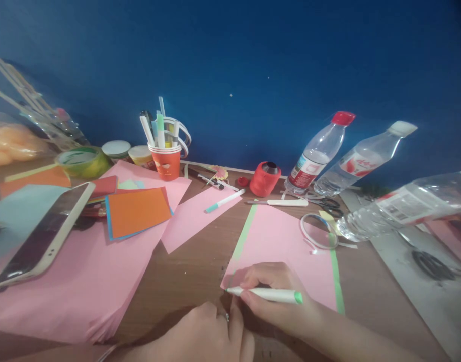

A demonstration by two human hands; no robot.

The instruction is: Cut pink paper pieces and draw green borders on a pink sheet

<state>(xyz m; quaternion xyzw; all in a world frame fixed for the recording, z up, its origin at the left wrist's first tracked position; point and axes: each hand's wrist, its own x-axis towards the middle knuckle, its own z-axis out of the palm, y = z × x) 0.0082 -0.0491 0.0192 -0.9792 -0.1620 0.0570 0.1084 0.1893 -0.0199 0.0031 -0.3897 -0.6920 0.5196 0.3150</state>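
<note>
My right hand (272,286) pinches a white marker pen (270,293) with a green end. Its tip touches the lower left edge of a pink sheet of paper (287,246). Green strips (245,232) run along that sheet's left and right edges. Just below and to the left lies my left hand (200,334), a ring on one finger. Its fingers stretch out by the sheet's near edge and seem to rest on it; the fingertips are partly cut off by the frame. Both hands nearly touch.
A blue-tipped marker (225,200), a utility knife (287,202) and a tape roll (319,231) lie around the sheet. Behind stand a cup of pens (165,163), red thread spool (265,179) and water bottles (317,151). Leftward are orange cards (140,212) and a phone (45,234).
</note>
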